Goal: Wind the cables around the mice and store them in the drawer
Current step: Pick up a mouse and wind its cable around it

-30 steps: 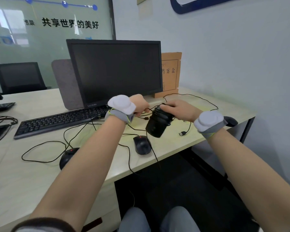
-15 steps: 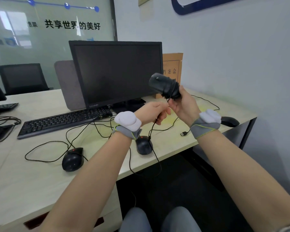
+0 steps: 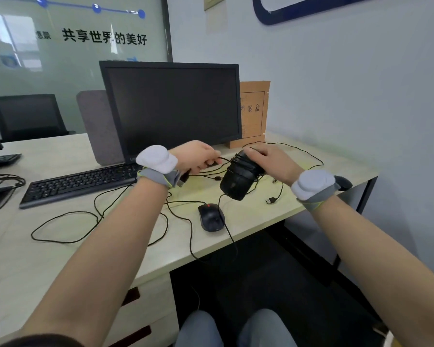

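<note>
My right hand (image 3: 271,161) grips a black mouse (image 3: 238,181) above the desk, nose pointing down, with several turns of its cable around the body. My left hand (image 3: 198,156) pinches the free end of that cable (image 3: 211,171) just left of the mouse, pulled fairly taut. A second black mouse (image 3: 211,217) lies on the desk below, its cable hanging over the front edge. A third mouse (image 3: 343,182) peeks out behind my right wrist. The closed drawers (image 3: 145,309) are under the desk at lower left.
A monitor (image 3: 171,108) and keyboard (image 3: 78,184) stand behind my hands. Loose cable loops (image 3: 65,229) sprawl across the beige desk (image 3: 23,259). A USB plug (image 3: 271,201) lies near the right. A brown file box (image 3: 253,113) leans by the wall. My knees are below.
The mouse was lifted high with its nose up half a second ago; now it is back down near the desk, nose down. My left hand has swung up and left, drawing the cable over.
</note>
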`<state>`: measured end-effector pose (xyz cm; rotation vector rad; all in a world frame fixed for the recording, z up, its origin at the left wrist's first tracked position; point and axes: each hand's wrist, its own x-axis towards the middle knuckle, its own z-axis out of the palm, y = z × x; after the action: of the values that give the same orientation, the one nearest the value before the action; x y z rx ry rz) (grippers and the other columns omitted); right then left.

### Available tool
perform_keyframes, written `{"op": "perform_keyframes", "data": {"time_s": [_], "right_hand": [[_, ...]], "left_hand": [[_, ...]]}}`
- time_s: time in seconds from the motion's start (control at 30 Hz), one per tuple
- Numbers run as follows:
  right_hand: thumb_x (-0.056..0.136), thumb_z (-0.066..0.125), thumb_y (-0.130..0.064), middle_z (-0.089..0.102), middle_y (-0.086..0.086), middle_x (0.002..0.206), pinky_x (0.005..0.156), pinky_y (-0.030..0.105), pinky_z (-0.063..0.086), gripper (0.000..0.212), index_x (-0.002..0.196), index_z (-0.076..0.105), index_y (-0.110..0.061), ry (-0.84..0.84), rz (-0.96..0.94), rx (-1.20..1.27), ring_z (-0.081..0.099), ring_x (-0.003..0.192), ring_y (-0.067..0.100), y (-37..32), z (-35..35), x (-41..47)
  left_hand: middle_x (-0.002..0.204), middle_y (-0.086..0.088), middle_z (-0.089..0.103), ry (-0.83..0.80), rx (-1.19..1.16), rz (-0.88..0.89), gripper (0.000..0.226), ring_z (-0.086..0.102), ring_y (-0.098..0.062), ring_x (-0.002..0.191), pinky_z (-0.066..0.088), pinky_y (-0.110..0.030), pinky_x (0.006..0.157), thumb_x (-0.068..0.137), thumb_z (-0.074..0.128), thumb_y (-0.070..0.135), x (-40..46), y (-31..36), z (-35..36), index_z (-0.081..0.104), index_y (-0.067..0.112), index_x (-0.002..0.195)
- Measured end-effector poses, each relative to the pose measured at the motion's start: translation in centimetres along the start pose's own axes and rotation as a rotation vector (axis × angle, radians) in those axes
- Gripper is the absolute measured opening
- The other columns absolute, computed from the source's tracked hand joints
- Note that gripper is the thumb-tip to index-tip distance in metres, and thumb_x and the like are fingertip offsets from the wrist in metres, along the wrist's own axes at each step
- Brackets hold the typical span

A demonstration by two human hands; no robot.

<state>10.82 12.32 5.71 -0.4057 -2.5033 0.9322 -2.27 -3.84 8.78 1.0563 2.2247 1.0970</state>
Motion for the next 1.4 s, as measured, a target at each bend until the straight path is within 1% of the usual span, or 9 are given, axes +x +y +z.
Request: {"op": "perform_keyframes", "data": {"time_s": [0.2,0.3,0.5,0.6,0.7,0.83,1.03,1.27,1.4], "right_hand": [[0.094,0.043,-0.044,0.062,0.009,0.079,0.07,0.041,0.052,0.041,0.085,0.059,-0.008,0.268,0.103,0.076,0.062,0.068,0.025,-0.9,3.2,0.5],[0.095,0.046,-0.037,0.062,0.01,0.086,0.067,0.036,0.056,0.034,0.094,0.058,-0.005,0.308,0.172,0.35,0.063,0.063,0.019,-1.6,4.5,0.3],[0.098,0.044,-0.023,0.056,0.026,0.12,0.087,0.036,0.053,0.036,0.116,0.048,0.008,0.291,0.221,0.971,0.061,0.105,0.035,-3.0,7.4,-1.5],[0.1,0.04,-0.023,0.058,0.02,0.112,0.08,0.029,0.056,0.035,0.118,0.048,0.006,0.229,0.19,1.233,0.064,0.092,0.03,-4.5,9.3,-3.1],[0.1,0.04,-0.026,0.063,0.015,0.098,0.073,0.024,0.058,0.033,0.114,0.05,0.001,0.121,0.204,1.408,0.066,0.082,0.023,-5.9,11.5,-4.9],[0.099,0.039,-0.034,0.065,0.008,0.097,0.072,0.023,0.052,0.033,0.109,0.055,-0.007,-0.017,0.263,1.371,0.067,0.083,0.019,-6.5,14.5,-6.5],[0.098,0.037,-0.04,0.064,0.006,0.096,0.065,0.021,0.038,0.035,0.093,0.058,-0.012,-0.213,0.336,1.32,0.06,0.083,0.014,-8.3,17.7,-7.9],[0.094,0.051,-0.033,0.064,0.008,0.091,0.062,0.018,0.041,0.024,0.09,0.059,-0.01,-0.251,0.454,1.377,0.061,0.077,0.017,-10.1,19.0,-7.9],[0.09,0.058,-0.029,0.056,0.002,0.075,0.048,0.014,0.038,0.019,0.084,0.058,-0.011,-0.234,0.5,1.283,0.054,0.054,0.01,-10.0,19.5,-7.4]], "left_hand": [[0.063,0.001,0.043,0.147,-0.131,0.017,0.032,0.041,-0.01,0.049,0.038,-0.014,0.037,0.099,0.037,0.021,-0.4,0.5,2.6,0.057,0.013,0.075],[0.065,-0.002,0.048,0.182,-0.341,0.043,0.034,0.049,-0.014,0.054,0.049,-0.021,0.054,0.099,0.039,0.022,-0.8,-0.1,3.7,0.057,0.012,0.071],[0.054,0.007,0.063,0.147,-0.568,-0.01,0.034,0.057,-0.004,0.042,0.043,-0.011,0.042,0.09,0.055,0.04,-3.4,-2.6,3.9,0.067,0.013,0.072],[0.047,0.01,0.055,0.153,-0.647,-0.13,0.044,0.048,-0.005,0.039,0.044,-0.014,0.046,0.077,0.061,0.06,-4.9,-4.4,3.9,0.064,0.017,0.067],[0.062,0.008,0.055,0.195,-0.65,-0.19,0.053,0.053,-0.006,0.051,0.049,-0.019,0.054,0.062,0.061,0.074,-7.1,-7.0,3.9,0.058,0.022,0.07],[0.107,0.001,0.063,0.16,-0.718,-0.121,0.056,0.063,-0.015,0.096,0.054,-0.032,0.082,0.073,0.057,0.068,-9.6,-9.8,3.8,0.06,0.026,0.11],[0.099,-0.001,0.068,0.281,-0.823,0.126,0.036,0.065,-0.008,0.078,0.052,-0.022,0.078,0.096,0.046,0.033,-12.8,-12.1,3.7,0.054,0.01,0.122],[0.1,0.001,0.07,0.397,-0.919,0.169,0.027,0.064,-0.017,0.093,0.053,-0.035,0.086,0.094,0.048,0.036,-14.1,-14.2,3.2,0.058,0.017,0.111],[0.104,-0.004,0.07,0.399,-1.011,0.174,0.036,0.067,-0.021,0.094,0.058,-0.032,0.079,0.095,0.047,0.034,-14.1,-15.0,2.6,0.057,0.008,0.118]]}}
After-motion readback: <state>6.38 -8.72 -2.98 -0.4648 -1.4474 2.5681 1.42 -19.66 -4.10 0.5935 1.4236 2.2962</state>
